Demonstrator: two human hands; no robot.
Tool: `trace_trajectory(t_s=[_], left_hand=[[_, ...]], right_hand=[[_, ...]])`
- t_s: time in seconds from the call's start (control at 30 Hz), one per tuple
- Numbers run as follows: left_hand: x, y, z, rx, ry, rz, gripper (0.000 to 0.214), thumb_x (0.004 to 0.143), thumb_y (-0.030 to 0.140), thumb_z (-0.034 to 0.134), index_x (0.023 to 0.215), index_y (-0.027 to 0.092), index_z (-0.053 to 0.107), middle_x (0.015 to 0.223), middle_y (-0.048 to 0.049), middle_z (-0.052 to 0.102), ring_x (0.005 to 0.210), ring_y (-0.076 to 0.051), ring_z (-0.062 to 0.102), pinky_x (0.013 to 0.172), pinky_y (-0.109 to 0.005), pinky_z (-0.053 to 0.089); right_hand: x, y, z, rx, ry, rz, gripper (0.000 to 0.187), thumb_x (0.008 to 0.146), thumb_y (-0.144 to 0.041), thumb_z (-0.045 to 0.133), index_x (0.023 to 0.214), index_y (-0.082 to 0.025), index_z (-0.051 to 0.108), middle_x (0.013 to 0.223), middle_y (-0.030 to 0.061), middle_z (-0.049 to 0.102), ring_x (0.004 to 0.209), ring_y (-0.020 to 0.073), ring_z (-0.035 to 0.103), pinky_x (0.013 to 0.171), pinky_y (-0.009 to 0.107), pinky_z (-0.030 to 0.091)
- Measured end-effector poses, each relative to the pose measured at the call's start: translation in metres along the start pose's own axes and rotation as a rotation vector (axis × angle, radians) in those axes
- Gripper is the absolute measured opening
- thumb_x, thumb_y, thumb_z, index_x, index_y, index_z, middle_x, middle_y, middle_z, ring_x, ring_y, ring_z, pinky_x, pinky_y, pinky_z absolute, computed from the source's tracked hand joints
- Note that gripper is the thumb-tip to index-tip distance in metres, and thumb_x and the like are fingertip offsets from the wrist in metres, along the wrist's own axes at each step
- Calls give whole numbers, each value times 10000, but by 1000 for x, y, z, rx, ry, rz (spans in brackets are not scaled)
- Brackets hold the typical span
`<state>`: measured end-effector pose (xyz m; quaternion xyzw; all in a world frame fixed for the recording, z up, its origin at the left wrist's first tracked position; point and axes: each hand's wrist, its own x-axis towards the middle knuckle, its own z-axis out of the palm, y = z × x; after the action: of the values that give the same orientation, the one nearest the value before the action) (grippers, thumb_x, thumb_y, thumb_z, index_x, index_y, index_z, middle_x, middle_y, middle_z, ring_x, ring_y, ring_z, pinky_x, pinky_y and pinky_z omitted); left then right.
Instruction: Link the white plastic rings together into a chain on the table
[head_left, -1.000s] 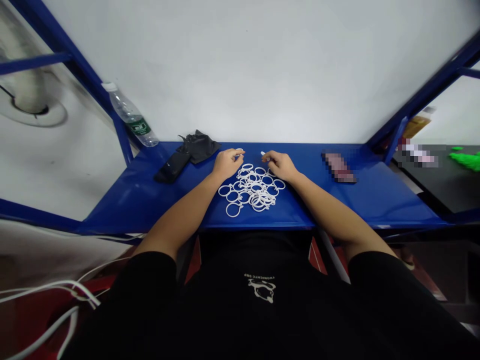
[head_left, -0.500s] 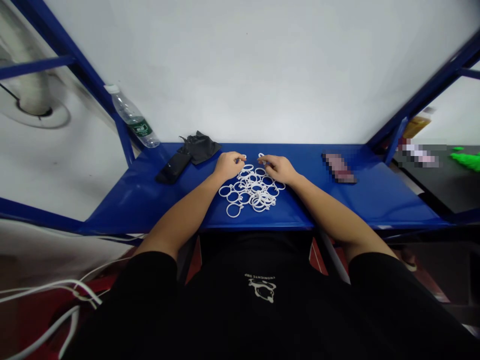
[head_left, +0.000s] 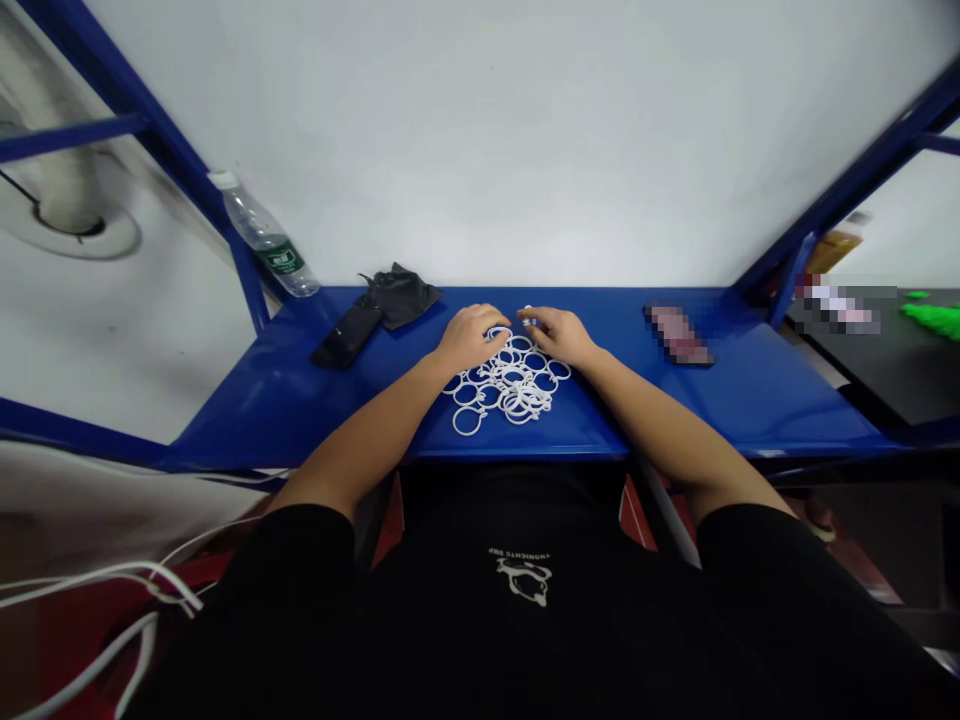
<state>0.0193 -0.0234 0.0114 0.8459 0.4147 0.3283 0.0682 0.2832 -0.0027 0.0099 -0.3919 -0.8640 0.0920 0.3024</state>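
Observation:
A loose pile of white plastic rings point(head_left: 516, 377), each with a small eyelet-like nub, lies on the blue table point(head_left: 592, 430). At the pile's far left edge is my left hand point(head_left: 471, 337), its thumb and fingers closed about a white ring point(head_left: 498, 331). My right hand point(head_left: 561, 335) is at the far right of the pile, its thumb and index finger pinching another white ring point(head_left: 528, 320). Part of that ring is hidden by the fingers. The two hands are a short way apart.
Left of the pile lie a black phone point(head_left: 346, 336) and a crumpled black bag point(head_left: 401, 297). A clear bottle point(head_left: 266, 238) leans by the blue frame. To the right is a blurred-out pinkish object point(head_left: 679, 335). A white wall point(head_left: 495, 150) stands behind.
My left hand has shifted right and over the pile's far edge, to the ring there. The right hand has stayed nearly in place, and the ring in it has turned a little.

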Motion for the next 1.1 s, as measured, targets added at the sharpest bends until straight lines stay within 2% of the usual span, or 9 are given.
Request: trace_trajectory(t_s=[0.07, 0.13, 0.23, 0.33, 0.4, 0.57, 0.63, 0.9, 1.1], left_hand=[[1, -1, 2, 10, -36, -13, 307, 1040, 363, 756, 1312, 262, 856, 1500, -115, 793, 1383, -348, 708, 1209, -540, 503], [2, -3, 4, 4, -143, -35, 323, 1062, 427, 748, 1332, 286, 858, 1546, -107, 776, 1447, -366, 680, 1243, -581, 464], [1, -5, 4, -17, -245, -20, 286, 1094, 454, 706, 1274, 316, 880, 1432, -75, 838, 1382, -345, 728, 1246, -578, 439], [-1, -4, 3, -52, -242, 25, 265, 1096, 468, 706, 1227, 334, 894, 1340, -49, 872, 1308, -319, 765, 1228, -552, 441], [-1, -3, 2, -70, -206, 34, 241, 1089, 458, 729, 1203, 332, 899, 1311, -47, 879, 1275, -309, 775, 1211, -541, 448], [0, 0, 1, -12, 36, -12, 182, 1043, 365, 817, 1195, 298, 893, 1258, -72, 883, 1201, -304, 772, 1146, -525, 494], [0, 2, -1, 10, 87, -4, 153, 1042, 356, 821, 1160, 297, 898, 1227, -73, 886, 1171, -303, 768, 1128, -524, 507], [-1, 7, -2, 1, 111, 39, 153, 1073, 358, 780, 984, 311, 895, 1075, -49, 892, 1049, -283, 771, 1098, -518, 520], [-1, 5, -1, 23, 182, 5, 161, 1080, 392, 781, 1050, 283, 895, 1111, -73, 888, 1076, -292, 763, 1061, -498, 541]], right_hand=[[0, 0, 0, -7, 18, -21, 415, 1116, -366, 580, 1417, -216, 822, 1304, 140, 867, 1060, 282, 804, 1017, 426, 628], [0, 2, 0, -15, 43, -46, 398, 1127, -395, 586, 1381, -222, 838, 1260, 142, 863, 1069, 290, 794, 1009, 432, 628], [1, 4, 0, -25, 71, -55, 384, 1130, -418, 600, 1341, -227, 856, 1247, 156, 837, 1098, 313, 775, 1003, 454, 633], [2, 4, 1, 4, 94, -54, 365, 1126, -410, 611, 1335, -233, 852, 1232, 158, 823, 1092, 318, 760, 1006, 468, 634], [2, 2, 3, 42, 109, -66, 346, 1126, -403, 611, 1320, -240, 846, 1183, 142, 833, 1040, 298, 757, 992, 456, 630], [0, -13, 10, 150, 145, -10, 295, 1104, -459, 673, 1223, -252, 847, 1029, 76, 857, 817, 222, 730, 840, 365, 611], [-1, -19, 11, 183, 145, 21, 296, 1092, -493, 706, 1188, -254, 852, 977, 60, 858, 779, 211, 728, 800, 345, 603], [-2, -27, 1, 259, 98, -15, 303, 1097, -486, 708, 1189, -269, 899, 1110, 87, 897, 918, 253, 822, 882, 387, 646], [-2, -32, 2, 311, 82, 3, 348, 1118, -482, 635, 1189, -265, 898, 1001, 62, 887, 830, 226, 810, 840, 360, 641]])
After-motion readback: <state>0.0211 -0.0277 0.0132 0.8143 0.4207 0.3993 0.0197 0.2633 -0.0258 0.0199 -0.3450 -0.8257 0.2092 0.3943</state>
